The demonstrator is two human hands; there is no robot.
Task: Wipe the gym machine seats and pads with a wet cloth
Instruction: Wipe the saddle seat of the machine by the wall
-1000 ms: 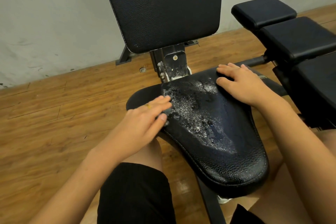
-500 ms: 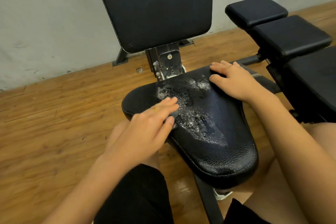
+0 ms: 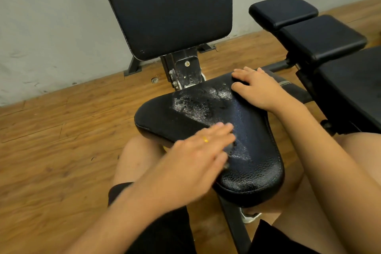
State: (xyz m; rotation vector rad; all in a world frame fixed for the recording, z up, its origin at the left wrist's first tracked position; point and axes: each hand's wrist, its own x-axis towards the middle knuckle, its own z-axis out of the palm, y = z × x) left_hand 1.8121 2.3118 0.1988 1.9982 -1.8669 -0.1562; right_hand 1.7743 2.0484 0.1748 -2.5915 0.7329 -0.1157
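The black padded seat [image 3: 253, 173] of a gym bench sits between my knees, with a wet, foamy patch [image 3: 195, 105] across its back half. My left hand [image 3: 198, 150] lies flat on the seat's middle, blurred, its straight fingers pressing a small grey cloth [image 3: 230, 146] that is mostly hidden beneath them. My right hand [image 3: 257, 86] rests flat on the seat's far right corner, fingers spread. The upright black backrest [image 3: 169, 6] stands behind the seat.
A second bench with two black pads [image 3: 321, 37] stands close on the right. A scuffed metal bracket [image 3: 185, 72] joins seat and backrest. A grey wall [image 3: 51, 27] runs behind, and wooden floor [image 3: 51, 140] lies to the left.
My left hand has slid with the cloth from the seat's back left edge toward its middle and front. My right hand has stayed on the far right corner.
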